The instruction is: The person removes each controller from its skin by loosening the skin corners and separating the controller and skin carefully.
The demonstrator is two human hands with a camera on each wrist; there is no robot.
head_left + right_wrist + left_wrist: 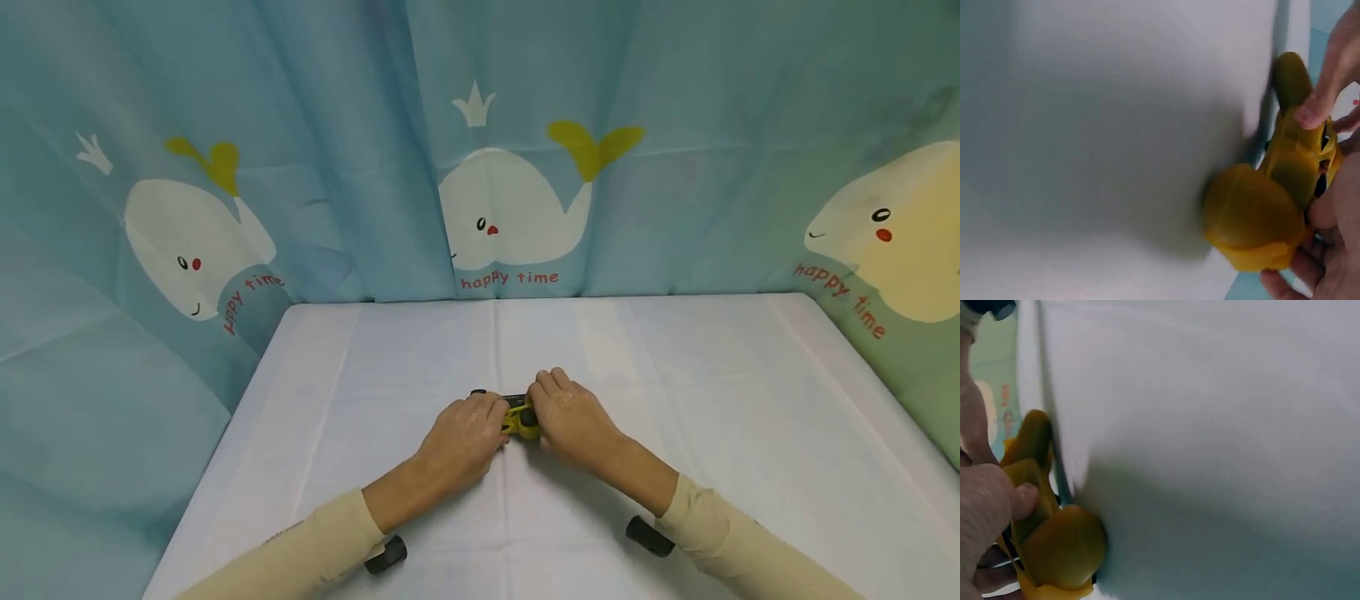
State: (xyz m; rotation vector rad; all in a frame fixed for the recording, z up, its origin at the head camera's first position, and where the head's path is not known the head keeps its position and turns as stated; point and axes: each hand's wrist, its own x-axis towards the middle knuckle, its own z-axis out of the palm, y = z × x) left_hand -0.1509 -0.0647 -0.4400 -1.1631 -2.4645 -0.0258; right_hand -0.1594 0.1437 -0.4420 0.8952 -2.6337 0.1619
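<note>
A yellow and black object (pixel 521 428) with bulging rounded ends is held between both hands over the white table; its exact kind I cannot tell. In the head view my left hand (pixel 467 433) grips its left end, and my right hand (pixel 576 421) grips its right end. The left wrist view shows the left thumb (pixel 1024 500) pressed on the yellow shell (pixel 1063 547), with fingers curled behind. From the right wrist, the same yellow shell (pixel 1249 209) shows a large bulge nearest the right hand (pixel 1338 225). Much of the object's top is hidden by the hands.
A white cloth covers the table (pixel 390 350). Behind it hangs a blue curtain (pixel 337 167) printed with whales. A black cylinder (pixel 387 554) sits under the left wrist, and another black cylinder (pixel 649 536) under the right.
</note>
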